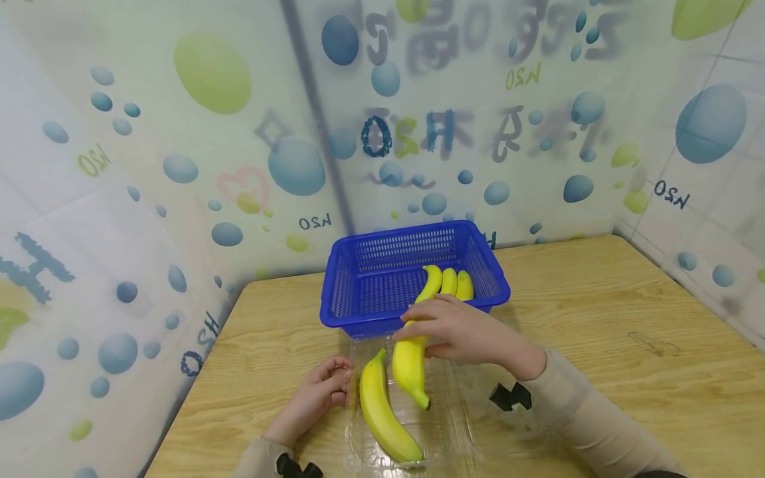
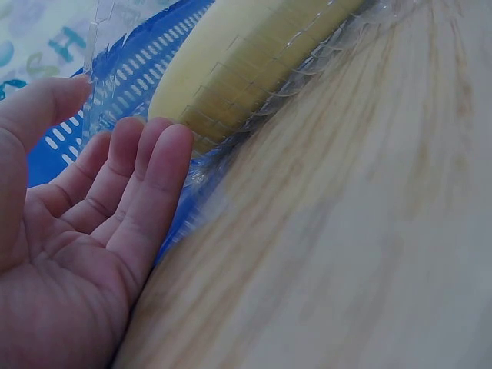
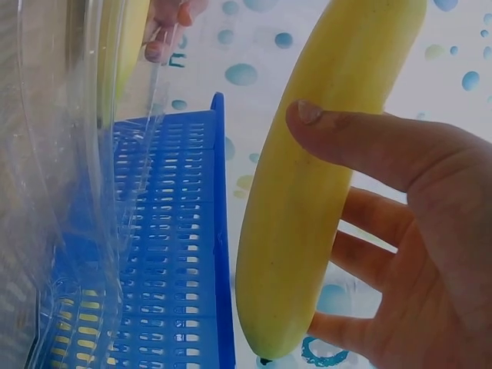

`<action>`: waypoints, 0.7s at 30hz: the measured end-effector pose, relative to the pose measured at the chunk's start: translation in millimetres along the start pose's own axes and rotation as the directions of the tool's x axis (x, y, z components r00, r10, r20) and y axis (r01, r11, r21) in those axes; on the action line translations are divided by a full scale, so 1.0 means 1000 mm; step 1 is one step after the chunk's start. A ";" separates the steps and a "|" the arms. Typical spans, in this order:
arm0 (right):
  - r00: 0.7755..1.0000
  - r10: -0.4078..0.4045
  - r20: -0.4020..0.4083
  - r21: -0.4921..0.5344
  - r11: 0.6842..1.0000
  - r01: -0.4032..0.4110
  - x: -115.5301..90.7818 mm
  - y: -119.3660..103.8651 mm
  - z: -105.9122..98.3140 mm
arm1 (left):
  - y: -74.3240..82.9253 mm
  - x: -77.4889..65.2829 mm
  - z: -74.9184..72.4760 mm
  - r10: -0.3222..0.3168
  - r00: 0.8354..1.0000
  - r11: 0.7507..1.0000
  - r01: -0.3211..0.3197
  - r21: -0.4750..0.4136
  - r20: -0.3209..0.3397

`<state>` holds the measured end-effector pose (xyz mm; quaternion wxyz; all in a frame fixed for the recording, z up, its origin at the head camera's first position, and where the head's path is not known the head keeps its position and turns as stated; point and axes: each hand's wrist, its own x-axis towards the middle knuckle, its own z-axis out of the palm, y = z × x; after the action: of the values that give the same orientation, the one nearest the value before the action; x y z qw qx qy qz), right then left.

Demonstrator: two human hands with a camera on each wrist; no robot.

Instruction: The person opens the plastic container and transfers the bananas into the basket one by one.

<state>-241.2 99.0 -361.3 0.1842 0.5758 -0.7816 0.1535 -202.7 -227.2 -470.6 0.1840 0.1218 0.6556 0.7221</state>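
My right hand (image 1: 457, 328) grips a yellow banana (image 1: 410, 372) above a clear plastic container (image 1: 442, 431), thumb on one side and fingers on the other, as the right wrist view shows. Inside the container lies another banana (image 1: 382, 415), lengthwise along its left part. My left hand (image 1: 317, 395) is at the container's left side; in the left wrist view its slightly bent fingers (image 2: 165, 165) touch the plastic wall and the thumb reaches the rim. Behind the container is a blue perforated basket (image 1: 382, 318), with bananas (image 1: 465, 287) at its right end, partly hidden by its front wall.
A wooden table (image 1: 597, 312) carries everything. Patterned sheeting (image 1: 388, 199) with blue and green dots closes off the back and both sides. The basket's rear edge stands close to the back sheet. Clear plastic, hard to make out, extends right of the container beneath my right forearm.
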 end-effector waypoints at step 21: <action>0.998 0.019 0.064 0.011 1.000 -0.019 0.013 0.009 -0.003 | -0.002 0.000 -0.002 0.014 1.000 1.000 -0.013 -0.011 0.017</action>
<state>-252.5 92.0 -353.3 0.1542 0.5740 -0.7917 0.1410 -203.6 -228.7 -473.2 0.1853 0.1312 0.6492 0.7259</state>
